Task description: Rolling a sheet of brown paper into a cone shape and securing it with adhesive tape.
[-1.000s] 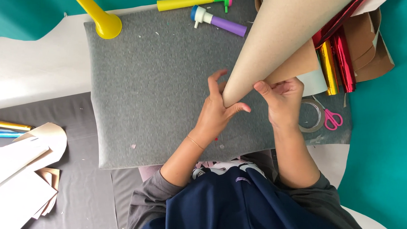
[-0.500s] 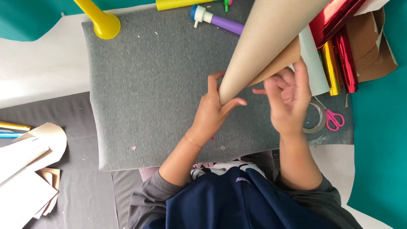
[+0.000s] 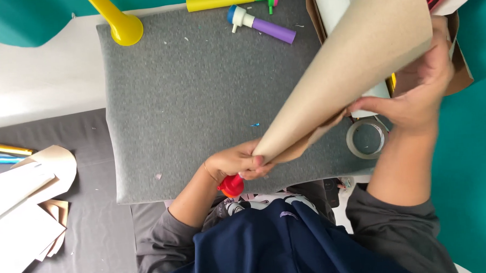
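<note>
— Since half a second ago our right hand [image 3: 414, 101] has swung wide, and the cone's tip sank toward our lap.

— Noted. Grey felt mat [image 3: 198, 100] beneath. We're rolling the tan paper cone [image 3: 348, 73]: left hand [image 3: 236, 162] clenched on its tip, right gripping the overlapping edge.

— Tape roll [image 3: 366, 138] just below. Small red piece [image 3: 231, 186] under our left.

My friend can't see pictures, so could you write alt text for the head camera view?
Seen from above, a person rolls a tan paper cone: the left hand pinches its tip beside a red piece, and the right hand holds its wide edge. Below lies a grey mat with a tape ring, a purple tube and yellow horns.
</note>
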